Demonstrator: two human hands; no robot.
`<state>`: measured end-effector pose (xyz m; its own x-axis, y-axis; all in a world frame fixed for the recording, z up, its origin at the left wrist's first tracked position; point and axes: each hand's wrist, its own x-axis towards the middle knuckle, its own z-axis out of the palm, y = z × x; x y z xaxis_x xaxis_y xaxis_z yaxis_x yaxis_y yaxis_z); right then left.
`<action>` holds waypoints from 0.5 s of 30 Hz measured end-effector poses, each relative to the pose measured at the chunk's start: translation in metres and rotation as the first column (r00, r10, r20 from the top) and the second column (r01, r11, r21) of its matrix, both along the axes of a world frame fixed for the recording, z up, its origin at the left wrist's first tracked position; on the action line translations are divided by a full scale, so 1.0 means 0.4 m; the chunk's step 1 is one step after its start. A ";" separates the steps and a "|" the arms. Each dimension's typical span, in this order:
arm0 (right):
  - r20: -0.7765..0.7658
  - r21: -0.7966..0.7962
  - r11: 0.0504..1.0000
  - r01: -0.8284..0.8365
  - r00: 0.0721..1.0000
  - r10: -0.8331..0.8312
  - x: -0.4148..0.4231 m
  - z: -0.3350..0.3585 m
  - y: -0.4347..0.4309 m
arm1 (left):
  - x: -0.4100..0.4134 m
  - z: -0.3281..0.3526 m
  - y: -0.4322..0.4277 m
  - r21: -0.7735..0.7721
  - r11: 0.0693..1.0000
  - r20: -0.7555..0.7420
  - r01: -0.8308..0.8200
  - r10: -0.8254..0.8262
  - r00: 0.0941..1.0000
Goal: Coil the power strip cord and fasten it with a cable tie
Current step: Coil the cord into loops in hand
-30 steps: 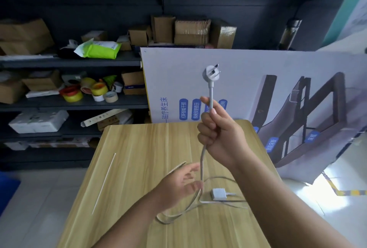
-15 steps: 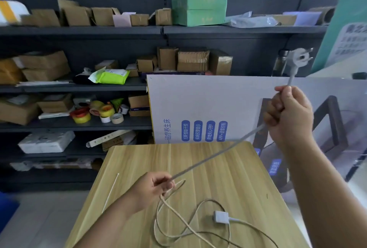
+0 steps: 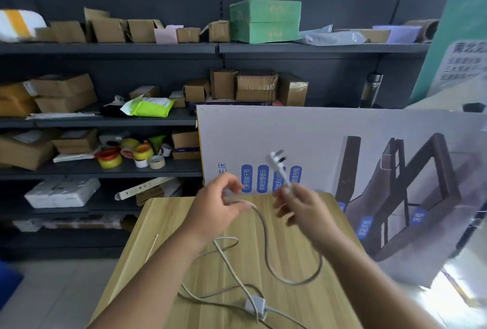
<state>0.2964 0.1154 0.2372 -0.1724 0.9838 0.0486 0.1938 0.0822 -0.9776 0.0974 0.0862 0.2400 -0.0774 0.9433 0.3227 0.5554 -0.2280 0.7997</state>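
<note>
A grey power strip cord [image 3: 266, 239] hangs in a loop between my two hands above the wooden table [image 3: 168, 225]. My right hand [image 3: 303, 207] grips the cord just below the white plug [image 3: 277, 160], which points up and is blurred. My left hand [image 3: 224, 204] pinches the cord farther along. Below, more cord lies in loose curves on the table around a small white block [image 3: 255, 305] near the front edge. A thin white cable tie [image 3: 152, 248] lies on the table's left side, apart from both hands.
A large printed cardboard panel [image 3: 369, 138] leans behind the table and to its right. Dark shelves [image 3: 110, 123] with cardboard boxes and tape rolls [image 3: 131, 156] fill the background. Grey floor shows left of the table.
My right hand has come down and left with the plug, close to my left hand. The cord, taut before, now sags in a loop. My left hand has risen.
</note>
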 end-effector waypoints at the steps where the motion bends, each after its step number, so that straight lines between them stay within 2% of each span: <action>1: -0.012 -0.032 0.999 -0.044 0.999 0.044 -0.032 -0.017 -0.018 | 0.017 0.014 0.004 0.021 1.000 -0.033 -0.013 0.014 0.999; 4: -0.157 -0.090 0.988 -0.123 0.982 0.108 -0.088 -0.035 -0.063 | 0.044 0.037 0.021 0.087 0.994 -0.074 -0.060 0.067 0.995; 8: -0.442 -0.171 0.978 -0.117 0.896 0.030 -0.094 -0.016 -0.068 | 0.036 0.029 0.036 0.098 0.989 -0.064 -0.106 0.112 0.992; 9: -0.491 -0.188 0.974 -0.123 0.871 0.015 -0.087 -0.005 -0.060 | 0.030 0.014 0.035 0.042 0.995 -0.023 -0.085 0.086 0.996; 10: -0.519 -0.188 0.973 -0.131 0.855 0.015 -0.077 0.008 -0.051 | 0.022 -0.007 0.031 -0.053 0.998 0.082 -0.025 0.029 0.996; 12: -0.520 -0.155 0.979 -0.132 0.853 0.033 -0.053 0.038 -0.030 | 0.004 -0.056 0.014 -0.213 0.962 0.360 0.173 -0.087 0.929; 13: -0.515 -0.131 0.984 -0.123 0.856 0.038 -0.040 0.055 -0.020 | -0.005 -0.085 0.003 -0.255 0.937 0.433 0.239 -0.111 0.894; 15: -0.531 -0.076 0.994 -0.082 0.847 0.029 -0.009 0.097 -0.002 | -0.010 -0.149 -0.019 -0.301 0.903 0.481 0.307 -0.134 0.867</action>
